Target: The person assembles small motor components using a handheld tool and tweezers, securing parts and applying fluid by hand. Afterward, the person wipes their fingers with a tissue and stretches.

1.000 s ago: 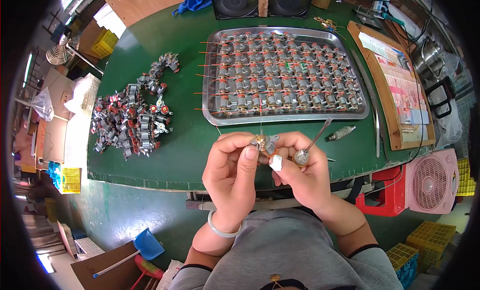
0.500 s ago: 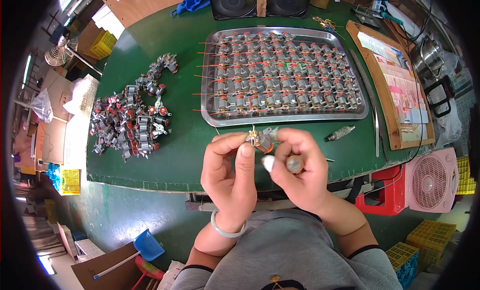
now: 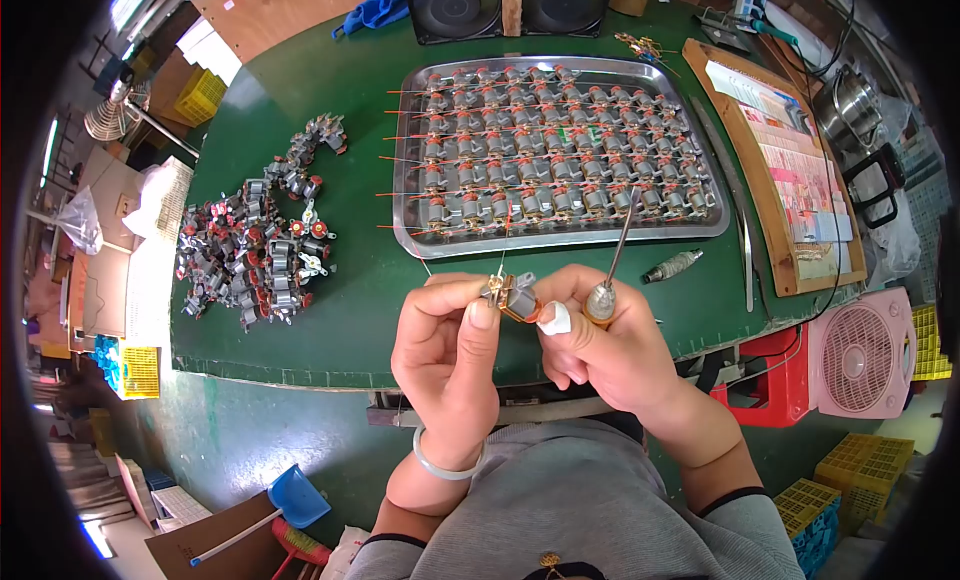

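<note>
My left hand (image 3: pixel 450 345) pinches a small grey motor (image 3: pixel 517 296) by its gold-coloured end, between thumb and forefinger. Closed around a screwdriver (image 3: pixel 622 242) is my right hand (image 3: pixel 615 345), with white wrapping on the thumb; the shaft points up and away from the motor. The fingertips of this hand also reach the motor's right side. Beyond both hands lies a metal tray (image 3: pixel 560 242) holding rows of similar motors with red wires. A heap of motors (image 3: pixel 250 245) is on the green table at the left.
A tool with a wrapped grip (image 3: pixel 672 266) lies right of my hands. Further right are long metal strips and a wooden frame (image 3: pixel 745 150) with papers. Two black speakers (image 3: pixel 455 8) and a blue cloth (image 3: pixel 375 8) stand at the back. A pink fan (image 3: pixel 862 355) is beside the table.
The screwdriver has swung from pointing towards the camera to pointing up and away. The motor has turned in my fingers, and both hands have shifted slightly. The whole view has moved a little.
</note>
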{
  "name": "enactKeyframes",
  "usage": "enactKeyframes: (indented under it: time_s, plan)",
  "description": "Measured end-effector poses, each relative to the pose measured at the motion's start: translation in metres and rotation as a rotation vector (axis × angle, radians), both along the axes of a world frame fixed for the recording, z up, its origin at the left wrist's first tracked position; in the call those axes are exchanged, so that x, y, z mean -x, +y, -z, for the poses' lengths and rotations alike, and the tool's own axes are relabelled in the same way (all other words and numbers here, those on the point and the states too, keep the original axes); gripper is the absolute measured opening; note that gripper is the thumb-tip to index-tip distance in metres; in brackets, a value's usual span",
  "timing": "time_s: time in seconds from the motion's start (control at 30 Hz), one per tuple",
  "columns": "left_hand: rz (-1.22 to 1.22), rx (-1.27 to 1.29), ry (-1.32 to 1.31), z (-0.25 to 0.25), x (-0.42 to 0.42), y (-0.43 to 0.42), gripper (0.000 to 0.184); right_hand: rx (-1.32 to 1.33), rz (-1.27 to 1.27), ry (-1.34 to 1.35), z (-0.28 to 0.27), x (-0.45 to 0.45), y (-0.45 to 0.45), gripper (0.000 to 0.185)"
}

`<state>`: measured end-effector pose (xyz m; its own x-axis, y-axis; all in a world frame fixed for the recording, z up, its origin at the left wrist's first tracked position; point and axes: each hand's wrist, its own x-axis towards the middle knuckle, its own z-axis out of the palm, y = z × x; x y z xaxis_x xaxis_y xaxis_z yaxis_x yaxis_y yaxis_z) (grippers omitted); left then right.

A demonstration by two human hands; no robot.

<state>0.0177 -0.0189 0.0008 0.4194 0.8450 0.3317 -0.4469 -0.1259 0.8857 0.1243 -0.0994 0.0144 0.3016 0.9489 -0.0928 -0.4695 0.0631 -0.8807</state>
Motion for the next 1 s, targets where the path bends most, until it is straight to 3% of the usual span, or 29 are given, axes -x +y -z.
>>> enactKeyframes:
  time_s: [0.03, 0.13, 0.17, 0.23, 0.33, 0.47, 0.53, 0.63, 0.87, 0.97, 1.0]
  plan:
    - [0.015, 0.006, -0.010, 0.000, -0.001, 0.002, 0.010, 0.029, 0.006, -0.026, -0.001, 0.000, 0.000, 0.019]
    - [0.019, 0.093, -0.006, 0.000, 0.002, 0.008, 0.012, -0.094, 0.232, -1.107, -0.003, -0.015, -0.007, 0.031]
    - [0.013, 0.134, 0.000, -0.001, 0.005, 0.011, 0.012, -0.007, 0.254, -1.376, -0.002, -0.021, -0.013, 0.039]
    - [0.082, 0.144, 0.006, -0.001, 0.009, 0.018, 0.012, 0.183, 0.147, -1.742, 0.002, -0.034, -0.024, 0.039]
    - [0.260, 0.282, -0.076, 0.003, 0.012, 0.028, 0.012, 0.168, 0.051, -1.788, 0.017, -0.045, -0.031, 0.040]
    - [0.481, 0.531, -0.236, 0.008, 0.009, 0.030, 0.009, -0.081, 0.218, -1.421, 0.012, -0.049, -0.024, 0.032]
    - [0.478, 0.485, -0.177, 0.006, 0.007, 0.028, 0.009, -0.175, 0.237, -1.283, -0.005, -0.044, -0.022, 0.026]
    - [0.439, 0.393, -0.106, 0.004, 0.004, 0.026, 0.008, -0.392, 0.250, -1.463, -0.009, -0.046, -0.009, 0.021]
    - [0.355, 0.291, -0.043, 0.002, 0.005, 0.023, 0.013, -0.365, 0.148, -1.495, -0.011, -0.045, -0.005, 0.021]
    - [0.389, 0.235, -0.072, 0.004, 0.004, 0.023, 0.018, -0.283, 0.096, -1.265, -0.012, -0.042, -0.006, 0.013]
    - [0.402, 0.204, -0.081, 0.006, 0.004, 0.022, 0.020, -0.153, 0.008, -0.967, -0.014, -0.040, -0.008, 0.011]
